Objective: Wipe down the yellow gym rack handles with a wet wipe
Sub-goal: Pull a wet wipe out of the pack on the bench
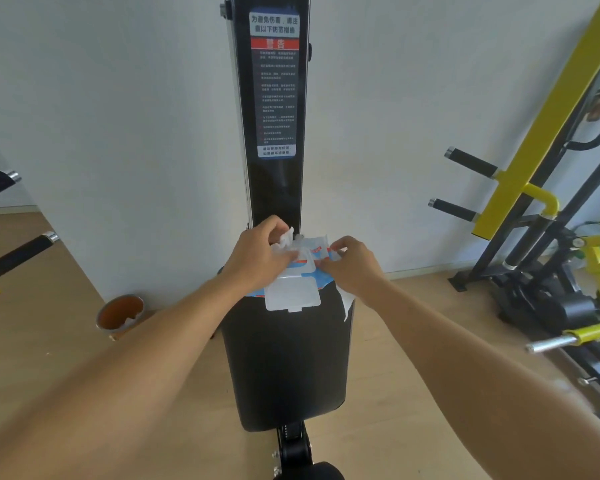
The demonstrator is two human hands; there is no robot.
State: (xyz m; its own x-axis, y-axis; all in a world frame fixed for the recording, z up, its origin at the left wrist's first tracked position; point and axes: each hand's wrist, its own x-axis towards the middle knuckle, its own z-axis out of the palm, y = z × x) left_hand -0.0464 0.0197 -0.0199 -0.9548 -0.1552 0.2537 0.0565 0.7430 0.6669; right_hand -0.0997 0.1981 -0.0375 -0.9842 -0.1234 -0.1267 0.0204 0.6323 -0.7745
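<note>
so at this point we had the wet wipe pack (293,282) lying flat on the far end of the black bench pad (286,358), right up against the black upright (274,98) with the warning sticker. its clear flap lid (292,294) was peeled open and folded back toward us. our left hand (257,258) was pinching a white wipe (286,237) between thumb and fingers, with the wipe sticking up out of the opening. our right hand (352,268) had its fingers curled down on the far right edge of the pack, pinning it to the pad, though we couldn't quite tell how much of it was pinched versus just pressed.

handling-wise, our guess was the wipe would be super light, floppy and damp, so it'd cling and stretch before letting go, and could tear or drag the next one out with it. best spot to grab seemed to be the bunched bit right at the opening, not a corner. the pack itself looked soft and slippery, hence holding it down.

the pack's long axis ran roughly left to right across the pad, a bit tilted, and the wipe pointed up and away from us.

the yellow rack (548,133) with its black grips (471,162) was well off to the right, untouched, so the actual wiping hadn't started yet. there was also a small orange bin (120,311) on the floor to the left.
</note>
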